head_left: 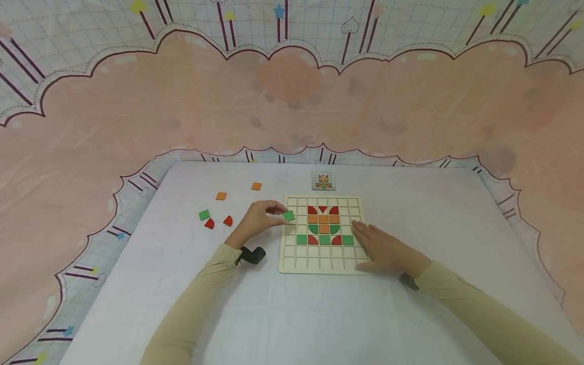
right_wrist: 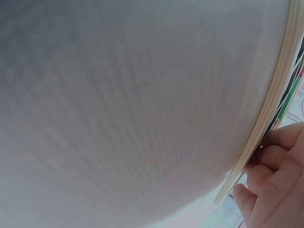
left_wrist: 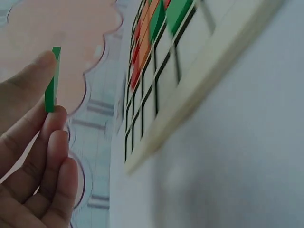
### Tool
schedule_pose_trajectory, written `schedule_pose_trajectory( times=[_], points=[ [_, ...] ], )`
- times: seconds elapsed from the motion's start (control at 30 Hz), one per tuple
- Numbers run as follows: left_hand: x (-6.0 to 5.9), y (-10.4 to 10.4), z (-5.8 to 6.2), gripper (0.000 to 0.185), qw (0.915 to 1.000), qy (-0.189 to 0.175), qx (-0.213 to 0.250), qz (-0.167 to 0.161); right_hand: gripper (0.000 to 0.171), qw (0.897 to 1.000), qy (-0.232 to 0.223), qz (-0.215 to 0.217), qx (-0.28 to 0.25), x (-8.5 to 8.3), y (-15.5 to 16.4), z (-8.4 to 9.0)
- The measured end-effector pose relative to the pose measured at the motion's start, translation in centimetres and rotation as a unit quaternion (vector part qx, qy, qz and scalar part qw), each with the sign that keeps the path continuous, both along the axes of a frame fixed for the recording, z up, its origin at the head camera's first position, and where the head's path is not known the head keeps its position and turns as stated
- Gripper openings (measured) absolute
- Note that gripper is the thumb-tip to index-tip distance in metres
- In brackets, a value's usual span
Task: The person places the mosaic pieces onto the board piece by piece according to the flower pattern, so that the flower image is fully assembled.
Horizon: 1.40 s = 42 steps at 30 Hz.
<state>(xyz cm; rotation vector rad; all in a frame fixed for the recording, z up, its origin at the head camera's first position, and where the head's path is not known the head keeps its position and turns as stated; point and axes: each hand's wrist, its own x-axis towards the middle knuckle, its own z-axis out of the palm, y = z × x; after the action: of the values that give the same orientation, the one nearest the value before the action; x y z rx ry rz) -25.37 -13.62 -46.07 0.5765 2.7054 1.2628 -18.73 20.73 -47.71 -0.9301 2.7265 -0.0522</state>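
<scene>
Between thumb and fingertips, my left hand (head_left: 260, 219) pinches a green square tile (head_left: 289, 216), held over the left edge of a pale wooden grid board (head_left: 292, 258). The left wrist view shows this tile (left_wrist: 52, 80) edge-on, raised beside the board. Red, orange and green pieces (head_left: 323, 219) fill several cells in the board's middle, with a row of green squares and red quarter-rounds (head_left: 313, 240) beneath. My right hand (head_left: 388, 251) rests on the board's right edge, fingers extended. In the right wrist view its fingers (right_wrist: 280, 137) touch the board's wooden side (right_wrist: 259, 128).
Left of the board lie a green square (head_left: 204, 215), two red quarter-round pieces (head_left: 209, 223) and two orange tiles (head_left: 221, 196). A small pattern card (head_left: 323, 181) sits behind the board. A patterned curtain (head_left: 292, 106) hangs behind the white table (head_left: 319, 319).
</scene>
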Motion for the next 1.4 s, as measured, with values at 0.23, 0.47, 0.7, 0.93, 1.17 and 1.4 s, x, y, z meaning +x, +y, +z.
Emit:
schedule_pose_trajectory(
  times=[0.23,0.47,0.7,0.93,1.17,1.4],
  points=[
    [2.3,3.3,-1.7,0.028,0.9985,-0.026,0.002,-0.049,0.096,1.000,-0.013,-0.009,-0.005,0.1,-0.2,0.5],
    [3.6,5.5,-2.6,0.027,0.9934,-0.015,-0.009,-0.113,0.097,1.000,-0.012,-0.007,-0.008,0.1,-0.2,0.6],
    [4.1,6.8,-2.4,0.028,0.9895,-0.002,-0.016,-0.143,0.097,1.000,-0.011,-0.005,-0.012,0.2,-0.2,0.6],
    [4.0,7.6,-2.6,0.028,0.9885,0.000,-0.050,-0.142,0.096,1.000,-0.016,-0.007,-0.010,0.1,-0.4,0.7],
    [4.0,8.0,-2.6,0.029,0.9872,0.002,-0.062,-0.147,0.095,1.000,-0.016,-0.001,-0.020,0.2,-0.3,1.0],
    [3.9,8.2,-2.7,0.025,0.9868,0.010,-0.066,-0.148,0.096,1.000,-0.016,-0.001,-0.018,0.1,-0.2,0.8]
  ],
)
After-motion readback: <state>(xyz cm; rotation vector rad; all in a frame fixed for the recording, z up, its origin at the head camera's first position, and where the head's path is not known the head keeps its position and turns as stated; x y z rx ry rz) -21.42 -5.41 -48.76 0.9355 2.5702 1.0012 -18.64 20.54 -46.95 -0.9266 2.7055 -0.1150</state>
